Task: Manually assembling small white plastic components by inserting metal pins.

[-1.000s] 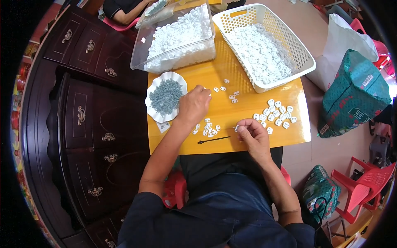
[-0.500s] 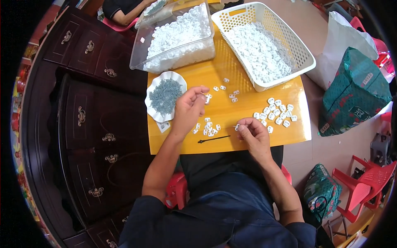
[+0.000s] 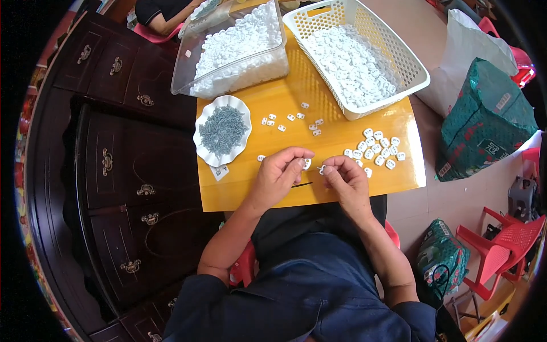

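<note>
My left hand point(image 3: 276, 179) pinches a small white plastic piece point(image 3: 307, 163) between thumb and fingertips, above the near part of the yellow table point(image 3: 245, 191). Just to its right, my right hand point(image 3: 348, 185) is closed on another small white piece point(image 3: 322, 170), from which something thin sticks out toward the left. The two pieces are close but apart. Under the left fingertips lies a thin black tool point(image 3: 303, 184), partly covered. Loose white pieces with two holes point(image 3: 313, 127) are scattered beyond my hands. Right of them lies a group of white pieces with dark marks point(image 3: 376, 149).
A scalloped white dish point(image 3: 246, 142) of small grey pins point(image 3: 223, 130) stands at the left. Behind are a clear bin point(image 3: 185, 71) and a white perforated basket point(image 3: 419, 77), both full of white pieces. Dark drawers point(image 3: 131, 154) line the left; green bags point(image 3: 484, 122) stand right. Another person's arm point(image 3: 171, 21) shows far left.
My left hand has moved right and nearer to me, bringing a white piece close to my right hand. It now covers most of the near pieces and part of the black tool.
</note>
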{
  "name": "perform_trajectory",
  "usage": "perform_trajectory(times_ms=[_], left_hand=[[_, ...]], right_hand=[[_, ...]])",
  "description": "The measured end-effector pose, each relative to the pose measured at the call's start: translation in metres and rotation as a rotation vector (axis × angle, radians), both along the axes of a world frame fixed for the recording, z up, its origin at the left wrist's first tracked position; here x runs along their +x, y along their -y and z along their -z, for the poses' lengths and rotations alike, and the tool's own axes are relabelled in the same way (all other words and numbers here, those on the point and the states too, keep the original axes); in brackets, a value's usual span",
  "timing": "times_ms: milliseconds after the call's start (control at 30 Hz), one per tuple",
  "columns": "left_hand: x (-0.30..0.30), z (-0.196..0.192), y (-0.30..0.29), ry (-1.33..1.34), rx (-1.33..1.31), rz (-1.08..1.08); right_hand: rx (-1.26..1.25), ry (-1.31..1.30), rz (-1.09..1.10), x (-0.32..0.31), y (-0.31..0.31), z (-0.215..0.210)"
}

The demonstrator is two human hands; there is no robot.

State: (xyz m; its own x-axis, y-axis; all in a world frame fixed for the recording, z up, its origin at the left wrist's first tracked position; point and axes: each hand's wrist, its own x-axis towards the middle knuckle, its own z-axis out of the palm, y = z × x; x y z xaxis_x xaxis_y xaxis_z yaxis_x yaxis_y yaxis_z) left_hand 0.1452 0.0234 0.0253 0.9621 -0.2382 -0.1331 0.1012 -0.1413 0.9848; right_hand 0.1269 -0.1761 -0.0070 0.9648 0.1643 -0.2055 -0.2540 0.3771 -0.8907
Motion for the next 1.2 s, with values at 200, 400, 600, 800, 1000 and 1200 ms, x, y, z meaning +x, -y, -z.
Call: perform_trajectory(times_ms=[200, 400, 600, 800, 1000, 1200], left_hand=[[-0.003, -0.004, 0.007, 0.088, 0.075, -0.007], [-0.005, -0.004, 0.008, 0.075, 0.076, -0.021], [-0.005, -0.004, 0.011, 0.153, 0.128, -0.006], [-0.004, -0.005, 0.01, 0.16, 0.149, 0.007], [-0.002, -0.006, 0.011, 0.209, 0.185, 0.016], [-0.001, -0.008, 0.011, 0.242, 0.225, 0.027]], right_hand=[[-0.005, 0.008, 0.005, -0.001, 0.0, 0.001], [-0.021, 0.002, -0.015, -0.001, 0.0, 0.003], [-0.018, 0.007, 0.013, -0.001, -0.002, 0.004], [-0.031, 0.001, 0.011, -0.001, -0.002, 0.004], [-0.048, 0.004, 0.013, -0.001, -0.001, 0.003], [-0.055, 0.001, 0.018, 0.0, -0.001, 0.003]])
